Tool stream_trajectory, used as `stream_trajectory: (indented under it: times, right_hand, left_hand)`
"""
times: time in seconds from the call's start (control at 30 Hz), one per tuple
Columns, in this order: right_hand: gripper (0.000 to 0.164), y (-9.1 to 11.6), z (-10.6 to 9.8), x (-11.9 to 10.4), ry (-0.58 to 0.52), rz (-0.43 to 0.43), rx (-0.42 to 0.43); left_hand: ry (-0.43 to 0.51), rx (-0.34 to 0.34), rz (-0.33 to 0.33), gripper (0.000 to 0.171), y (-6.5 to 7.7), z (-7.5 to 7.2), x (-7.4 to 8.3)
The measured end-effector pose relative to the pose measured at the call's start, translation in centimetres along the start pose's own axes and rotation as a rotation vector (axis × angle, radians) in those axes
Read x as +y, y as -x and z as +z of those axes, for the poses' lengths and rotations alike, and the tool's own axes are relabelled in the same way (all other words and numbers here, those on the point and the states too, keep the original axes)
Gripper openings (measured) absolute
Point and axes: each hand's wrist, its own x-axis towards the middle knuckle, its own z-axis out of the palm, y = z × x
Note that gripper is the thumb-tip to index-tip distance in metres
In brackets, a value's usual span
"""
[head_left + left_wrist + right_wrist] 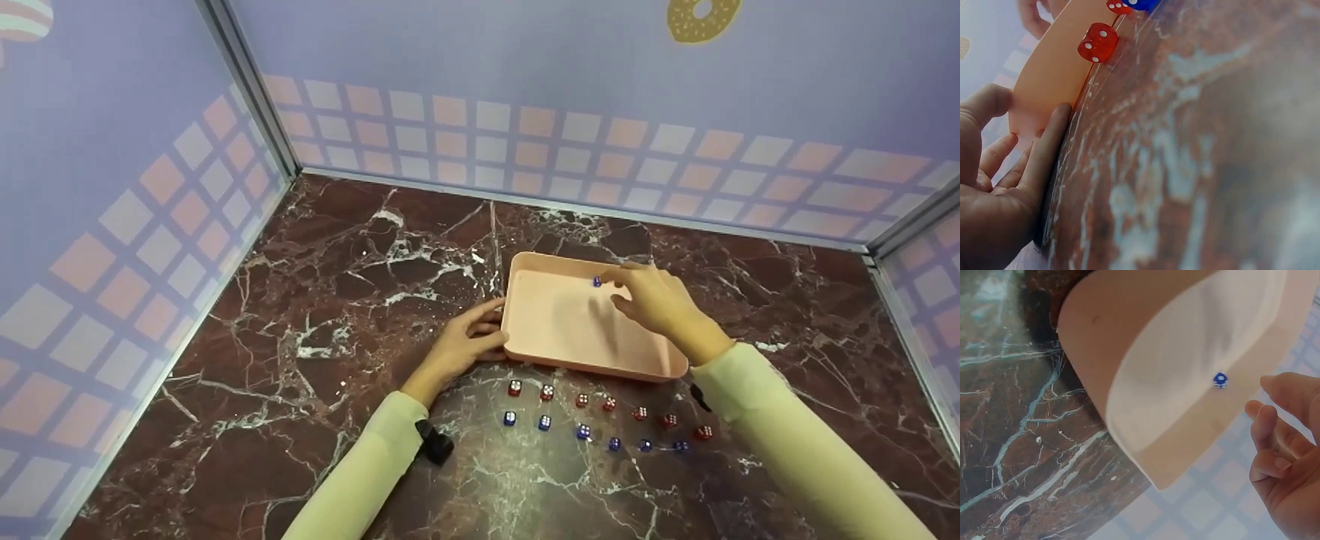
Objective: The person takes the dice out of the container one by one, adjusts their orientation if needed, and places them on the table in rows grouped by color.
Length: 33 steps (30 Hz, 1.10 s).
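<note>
A peach-coloured shallow tray [570, 319] lies on the marbled table. My left hand [466, 341] touches its left end, thumb and fingers spread against the outer wall [1044, 95]. Inside, one blue die [597, 282] sits by the far wall; the right wrist view shows this blue die [1220, 379] apart from my fingertips. Over the tray's right half hovers my right hand [660, 304], fingers loosely bent with nothing between them. Several red dice [582, 400] form a row in front of the tray, and several blue dice [583, 431] make a second row nearer me.
A patterned panel [536, 142] closes off the back of the table [360, 300], with another panel [127, 217] along the left. Metal corner posts [259, 97] stand where the panels meet. A black wrist device [435, 442] shows at my left cuff.
</note>
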Motion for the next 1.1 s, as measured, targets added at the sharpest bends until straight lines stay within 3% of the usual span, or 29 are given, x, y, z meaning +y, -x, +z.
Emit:
stream_trajectory:
  times: [0.37, 0.63, 0.83, 1.1]
  right_hand:
    - [0.033, -3.0, 1.0, 0.2, 0.086, 0.007, -0.084]
    - [0.026, -4.4, 1.5, -0.1, 0.211, 0.011, -0.119]
    - [0.009, -4.3, 2.3, 0.5, 0.162, 0.050, -0.130]
    - [0.015, -4.2, 2.4, 0.6, 0.059, 0.026, -0.150]
  left_hand:
    - [0.006, 0.002, 0.017, 0.068, -0.1, -0.3, 0.0]
    - [0.023, -0.009, 0.014, 0.067, 0.0, -0.1, -0.1]
    - [0.032, -0.017, 0.005, 0.068, 0.0, 0.2, -0.1]
    - [0.016, -0.008, 0.004, 0.067, 0.0, -0.2, 0.0]
